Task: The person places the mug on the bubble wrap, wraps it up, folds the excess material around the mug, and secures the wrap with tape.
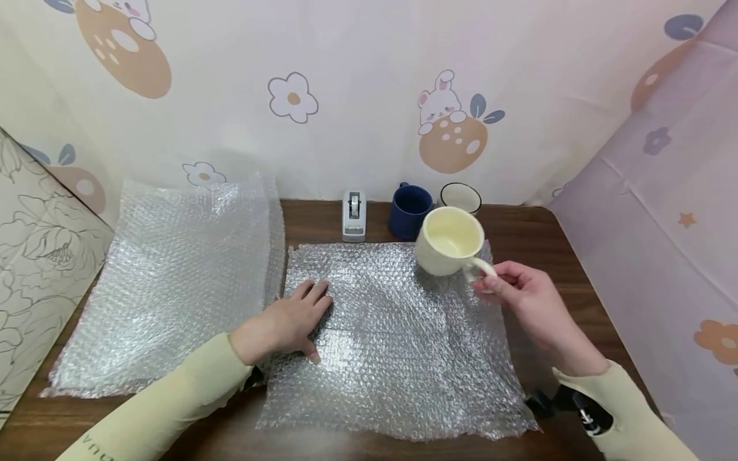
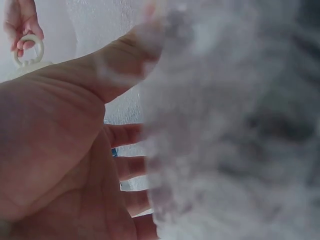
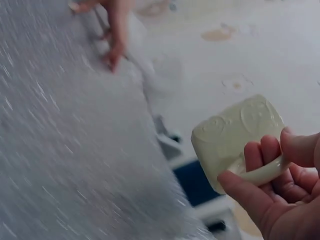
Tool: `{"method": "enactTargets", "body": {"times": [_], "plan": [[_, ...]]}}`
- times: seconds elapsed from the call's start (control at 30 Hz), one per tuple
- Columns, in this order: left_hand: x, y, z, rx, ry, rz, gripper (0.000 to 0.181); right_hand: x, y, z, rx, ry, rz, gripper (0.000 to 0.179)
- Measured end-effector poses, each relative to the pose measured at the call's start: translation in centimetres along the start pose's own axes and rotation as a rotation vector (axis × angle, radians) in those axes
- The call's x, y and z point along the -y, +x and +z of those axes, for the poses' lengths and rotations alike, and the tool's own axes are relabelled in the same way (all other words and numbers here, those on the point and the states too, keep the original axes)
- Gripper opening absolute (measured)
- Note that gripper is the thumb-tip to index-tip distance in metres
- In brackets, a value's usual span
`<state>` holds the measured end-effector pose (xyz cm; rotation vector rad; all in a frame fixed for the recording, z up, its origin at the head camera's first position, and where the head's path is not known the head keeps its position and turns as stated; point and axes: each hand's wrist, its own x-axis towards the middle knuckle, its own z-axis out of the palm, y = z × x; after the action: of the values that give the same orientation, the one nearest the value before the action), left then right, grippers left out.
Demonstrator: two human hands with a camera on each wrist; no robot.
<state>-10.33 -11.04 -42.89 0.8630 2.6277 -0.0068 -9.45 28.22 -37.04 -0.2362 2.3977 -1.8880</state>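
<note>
A pale yellow mug [image 1: 441,256] is held by its handle in my right hand [image 1: 530,301], above the back right of a bubble wrap sheet [image 1: 398,378]. The right wrist view shows the fingers hooked through the handle [image 3: 262,172] and raised shapes on the mug's side. My left hand [image 1: 291,320] rests on the left part of that sheet with its fingers spread. In the left wrist view, blurred bubble wrap [image 2: 225,150] covers the fingertips.
A second bubble wrap sheet [image 1: 179,282] lies to the left. Along the back of the brown table [image 1: 542,256] stand a white tape dispenser [image 1: 354,218], a dark blue mug [image 1: 408,214] and a white dark-rimmed mug [image 1: 460,197]. A patterned curtain [image 1: 357,141] hangs behind.
</note>
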Motion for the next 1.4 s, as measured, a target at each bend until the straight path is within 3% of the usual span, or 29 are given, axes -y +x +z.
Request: {"method": "enactTargets", "body": {"times": [0.3,0.57,0.8,1.17,1.27,1.4], "plan": [[0.2,0.0,-0.2,-0.008,-0.025,0.003,0.116,-3.2,0.7,3.9,0.282,0.018,0.058,0.019],[0.1,0.1,-0.2,0.012,-0.031,-0.017,0.117,-5.3,0.7,4.7,0.405,0.084,0.111,0.018],[0.4,0.1,-0.3,-0.005,-0.047,-0.008,0.117,-6.0,1.0,4.5,0.510,0.034,0.073,0.015],[0.6,0.0,-0.6,-0.031,0.010,0.022,0.114,-4.3,1.8,2.8,0.592,-0.279,0.005,0.021],[0.7,-0.2,-0.9,-0.048,0.013,0.036,0.109,-3.9,2.1,2.3,0.556,-0.388,-0.041,0.023],[1.0,-0.6,-1.9,-0.060,-0.028,0.054,0.098,-3.8,2.6,2.0,0.459,-0.523,-0.161,0.025]]}}
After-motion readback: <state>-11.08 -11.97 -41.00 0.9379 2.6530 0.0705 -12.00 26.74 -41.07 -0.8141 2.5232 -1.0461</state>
